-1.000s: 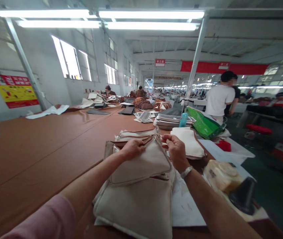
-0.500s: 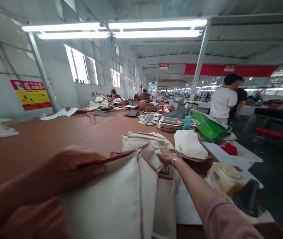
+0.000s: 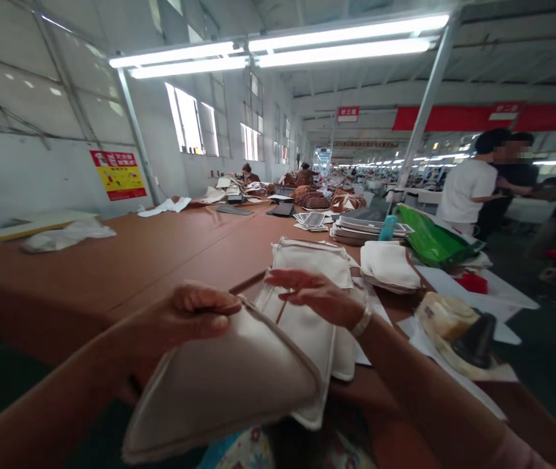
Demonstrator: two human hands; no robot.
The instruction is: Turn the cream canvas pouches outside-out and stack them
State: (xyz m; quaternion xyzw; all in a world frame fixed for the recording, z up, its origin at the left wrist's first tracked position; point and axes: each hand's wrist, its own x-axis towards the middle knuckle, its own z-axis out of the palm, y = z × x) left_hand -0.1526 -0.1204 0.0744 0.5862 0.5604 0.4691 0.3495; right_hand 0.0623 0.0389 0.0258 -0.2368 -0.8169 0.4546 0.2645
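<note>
My left hand (image 3: 200,311) is closed, thumb on top, around the upper edge of an off-white bag piece (image 3: 229,384). The piece hangs tilted at the table's front edge, with a seam along its rim. My right hand (image 3: 319,296) is to the right of it, fingers stretched out and slightly blurred. Beneath that hand lies another off-white bag piece (image 3: 307,339); whether the fingers touch it I cannot tell. Behind them a further off-white piece (image 3: 314,260) rests on the brown tabletop (image 3: 170,251). A brown strip shows between the hands.
To the right sit a stack of white pieces (image 3: 389,266), a blue bottle (image 3: 388,228), a green bag (image 3: 429,238) and a yellowish block (image 3: 446,316) beside a black object (image 3: 476,340). Crumpled plastic (image 3: 68,234) lies at left. Two people (image 3: 468,182) stand beyond the table.
The view has turned left. The bag piece in my left hand has swung over and tilted. My right hand has come off the pieces behind and moved nearer my left hand, fingers extended.
</note>
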